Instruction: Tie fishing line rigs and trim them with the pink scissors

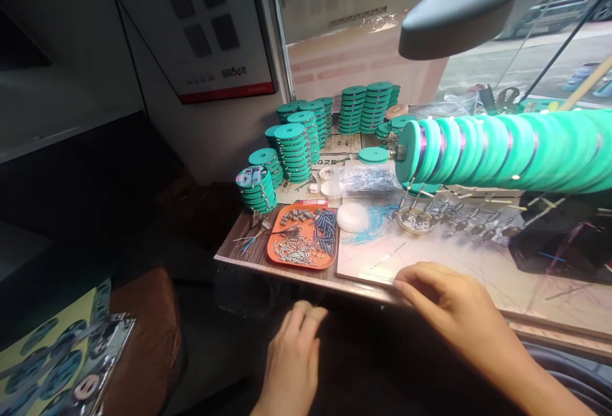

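Observation:
My right hand (442,298) is at the front edge of the pale board (358,271), thumb and fingertips pressed together. Whatever it may pinch is too small to make out. Lower and to the left, my left hand (294,355) hovers before the table edge with its fingers curled in; anything between them cannot be made out. A short white piece with a thin dark stem (382,262) lies on the board near my right hand. Above the board, a long row of teal foam spools (502,151) sits on a horizontal rod, with small weighted pieces (471,217) hanging beneath.
An orange tray (270,251) of small metal and dark parts stands on the left. Beside it are a white round lump (352,218), blue strands (377,222) and a small bowl (415,230). Stacked teal spools (292,148) stand behind. A grey lamp head (459,14) overhangs the right.

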Motion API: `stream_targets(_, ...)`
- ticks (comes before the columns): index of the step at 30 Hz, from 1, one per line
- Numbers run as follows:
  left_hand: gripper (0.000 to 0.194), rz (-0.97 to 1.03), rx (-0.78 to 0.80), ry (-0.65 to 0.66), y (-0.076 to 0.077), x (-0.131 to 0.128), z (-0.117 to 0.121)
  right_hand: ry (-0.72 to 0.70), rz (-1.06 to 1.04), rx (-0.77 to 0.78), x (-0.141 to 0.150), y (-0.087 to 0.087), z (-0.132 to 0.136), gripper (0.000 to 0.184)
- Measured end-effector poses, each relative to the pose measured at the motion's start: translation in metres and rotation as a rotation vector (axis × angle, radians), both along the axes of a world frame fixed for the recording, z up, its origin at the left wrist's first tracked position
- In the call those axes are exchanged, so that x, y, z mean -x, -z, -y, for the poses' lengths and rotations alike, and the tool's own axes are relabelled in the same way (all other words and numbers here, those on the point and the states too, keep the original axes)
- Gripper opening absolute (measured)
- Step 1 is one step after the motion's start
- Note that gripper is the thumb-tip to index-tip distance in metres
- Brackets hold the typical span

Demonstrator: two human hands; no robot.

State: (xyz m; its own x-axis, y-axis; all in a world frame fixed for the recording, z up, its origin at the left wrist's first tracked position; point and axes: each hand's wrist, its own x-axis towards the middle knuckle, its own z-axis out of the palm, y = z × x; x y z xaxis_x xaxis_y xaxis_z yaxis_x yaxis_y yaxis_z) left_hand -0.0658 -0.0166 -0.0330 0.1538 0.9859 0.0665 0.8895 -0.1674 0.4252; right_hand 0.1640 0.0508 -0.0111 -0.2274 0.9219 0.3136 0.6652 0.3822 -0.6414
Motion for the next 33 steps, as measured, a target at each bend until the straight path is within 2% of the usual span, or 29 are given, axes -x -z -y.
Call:
stream_targets(3,0.031,0.155,-0.131,0.299,-0.009,-0.028,-0.008,0.013,0.059,0.031,0.005,-0.002,-0.004,0.029)
stream_targets(6,0.027,0.119,-0.250,0.406,-0.013,-0.049,-0.016,0.039,0.108,0.049,0.010,-0.002,-0.004,0.030)
stream_targets(12,0.024,-0.011,-0.376,0.371,-0.009,-0.059,-0.023,0.023,0.143,0.084,0.009,-0.001,-0.004,0.029)
stream_targets(23,0.022,-0.240,-0.356,0.348,-0.001,-0.064,-0.023,0.013,0.143,0.098,0.009,0.001,-0.005,0.028)
stream_targets(33,0.024,-0.275,-0.374,0.314,0.005,-0.066,-0.022,-0.004,0.146,0.091,0.010,-0.001,-0.006,0.027)
